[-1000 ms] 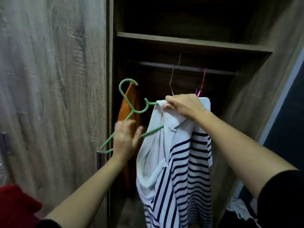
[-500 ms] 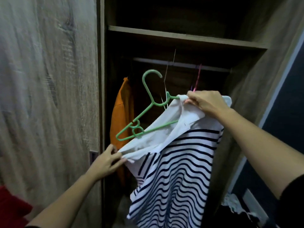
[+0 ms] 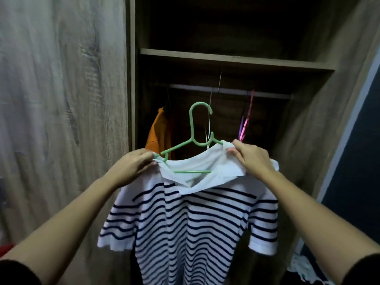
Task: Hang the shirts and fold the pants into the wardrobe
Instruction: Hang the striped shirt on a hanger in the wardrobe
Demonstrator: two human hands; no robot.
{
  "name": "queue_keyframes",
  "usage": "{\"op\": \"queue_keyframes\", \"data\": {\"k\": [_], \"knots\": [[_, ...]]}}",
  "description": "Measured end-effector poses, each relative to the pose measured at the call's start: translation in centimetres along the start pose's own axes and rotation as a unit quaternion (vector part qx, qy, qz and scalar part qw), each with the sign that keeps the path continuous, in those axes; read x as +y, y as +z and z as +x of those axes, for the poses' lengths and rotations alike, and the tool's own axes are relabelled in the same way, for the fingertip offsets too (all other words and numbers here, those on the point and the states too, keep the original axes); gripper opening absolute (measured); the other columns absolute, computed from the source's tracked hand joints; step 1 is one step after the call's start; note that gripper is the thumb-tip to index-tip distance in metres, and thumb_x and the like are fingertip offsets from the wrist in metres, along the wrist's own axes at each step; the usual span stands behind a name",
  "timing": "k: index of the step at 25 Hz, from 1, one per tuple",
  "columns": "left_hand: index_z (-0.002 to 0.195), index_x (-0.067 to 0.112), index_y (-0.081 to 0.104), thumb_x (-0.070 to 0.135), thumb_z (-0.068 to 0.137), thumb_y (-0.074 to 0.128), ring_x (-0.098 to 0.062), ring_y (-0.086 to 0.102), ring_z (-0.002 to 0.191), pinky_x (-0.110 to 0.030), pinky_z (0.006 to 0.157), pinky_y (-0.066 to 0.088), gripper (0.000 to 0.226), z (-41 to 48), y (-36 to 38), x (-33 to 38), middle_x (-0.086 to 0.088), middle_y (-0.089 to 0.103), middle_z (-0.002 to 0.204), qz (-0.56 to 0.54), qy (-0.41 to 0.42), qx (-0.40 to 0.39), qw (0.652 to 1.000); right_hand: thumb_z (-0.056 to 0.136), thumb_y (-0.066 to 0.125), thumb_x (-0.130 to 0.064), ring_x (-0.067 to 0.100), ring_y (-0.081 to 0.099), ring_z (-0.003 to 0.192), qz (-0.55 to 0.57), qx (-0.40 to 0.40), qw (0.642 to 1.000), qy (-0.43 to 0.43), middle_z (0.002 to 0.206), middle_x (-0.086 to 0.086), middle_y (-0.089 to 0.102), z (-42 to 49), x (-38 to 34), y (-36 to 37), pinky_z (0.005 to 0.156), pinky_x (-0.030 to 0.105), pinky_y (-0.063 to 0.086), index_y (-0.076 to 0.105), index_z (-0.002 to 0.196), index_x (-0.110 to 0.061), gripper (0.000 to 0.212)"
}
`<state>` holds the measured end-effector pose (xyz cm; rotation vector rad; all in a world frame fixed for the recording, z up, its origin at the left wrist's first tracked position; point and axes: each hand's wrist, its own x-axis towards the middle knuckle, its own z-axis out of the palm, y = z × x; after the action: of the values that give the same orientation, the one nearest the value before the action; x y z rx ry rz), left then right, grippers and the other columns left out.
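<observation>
A white polo shirt with navy stripes (image 3: 191, 223) hangs spread out in front of the open wardrobe, draped on a green plastic hanger (image 3: 195, 128) whose hook stands upright below the rail (image 3: 226, 91). My left hand (image 3: 131, 167) pinches the shirt's left shoulder over the hanger's left arm. My right hand (image 3: 250, 157) grips the collar and right shoulder at the hanger's other arm. The hanger's right arm is hidden under the fabric.
An orange garment (image 3: 159, 136) hangs at the rail's left end. Bare wire and pink hangers (image 3: 245, 122) hang on the rail to the right. A wooden shelf (image 3: 236, 59) runs above the rail. The wardrobe door (image 3: 61, 120) stands at left. Pale cloth (image 3: 302, 268) lies at bottom right.
My left hand rose from the shirt's lower edge to its left shoulder. The hanger swung from tilted to upright, and the shirt now hangs spread across it.
</observation>
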<state>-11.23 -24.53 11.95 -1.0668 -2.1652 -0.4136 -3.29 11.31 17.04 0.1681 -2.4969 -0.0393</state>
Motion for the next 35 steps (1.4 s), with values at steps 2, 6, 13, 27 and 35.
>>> {"op": "queue_keyframes", "data": {"k": [2, 6, 13, 27, 35], "knots": [[0.099, 0.014, 0.055, 0.042, 0.092, 0.037, -0.023, 0.06, 0.084, -0.031, 0.07, 0.049, 0.035, 1.4, -0.6, 2.2, -0.007, 0.057, 0.104, 0.027, 0.025, 0.016, 0.999, 0.096, 0.031, -0.05, 0.027, 0.06, 0.081, 0.049, -0.006, 0.999, 0.017, 0.074, -0.002, 0.057, 0.1, -1.1, 0.1, 0.058, 0.033, 0.032, 0.045, 0.093, -0.02, 0.033], [0.122, 0.031, 0.042, 0.043, 0.088, 0.049, -0.023, 0.058, 0.106, -0.031, 0.086, 0.048, 0.037, 1.7, -1.4, 3.6, -0.008, 0.05, 0.125, -0.097, 0.028, 0.04, 0.994, 0.096, 0.032, -0.053, 0.024, 0.058, 0.074, 0.101, 0.008, 0.994, 0.037, 0.059, -0.009, 0.045, -0.5, -1.1, 0.4, 0.056, 0.033, 0.031, 0.039, 0.082, -0.025, 0.031], [0.08, 0.014, 0.053, 0.083, 0.077, 0.014, -0.02, 0.053, 0.062, -0.033, 0.055, 0.037, 0.079, 2.1, -2.6, 1.9, -0.001, 0.056, 0.068, -0.008, -0.122, 0.009, 0.992, 0.093, 0.024, -0.057, 0.024, 0.057, 0.073, 0.113, 0.027, 0.993, 0.033, 0.063, -0.01, 0.048, -1.0, -1.5, 0.9, 0.057, 0.033, 0.032, 0.036, 0.082, -0.028, 0.033], [0.118, 0.021, 0.049, 0.059, 0.088, 0.044, -0.029, 0.063, 0.089, -0.034, 0.063, 0.043, 0.048, 4.9, -3.2, 5.8, -0.004, 0.066, 0.101, 0.088, -0.07, -0.005, 0.994, 0.094, 0.024, -0.058, 0.018, 0.047, 0.067, 0.159, 0.028, 0.985, 0.063, 0.061, -0.012, 0.045, -2.1, -2.1, 1.3, 0.058, 0.032, 0.031, 0.034, 0.082, -0.035, 0.028], [0.084, 0.026, 0.052, 0.064, 0.081, 0.038, -0.016, 0.055, 0.06, -0.033, 0.053, 0.041, 0.041, 1.9, -2.5, 2.2, 0.004, 0.057, 0.065, -0.019, -0.137, 0.052, 0.989, 0.084, 0.052, -0.049, 0.014, 0.055, 0.092, 0.066, 0.244, 0.967, -0.029, 0.106, -0.008, 0.064, -2.5, -1.3, 1.5, 0.08, 0.032, 0.027, 0.066, 0.106, -0.028, 0.034]]}}
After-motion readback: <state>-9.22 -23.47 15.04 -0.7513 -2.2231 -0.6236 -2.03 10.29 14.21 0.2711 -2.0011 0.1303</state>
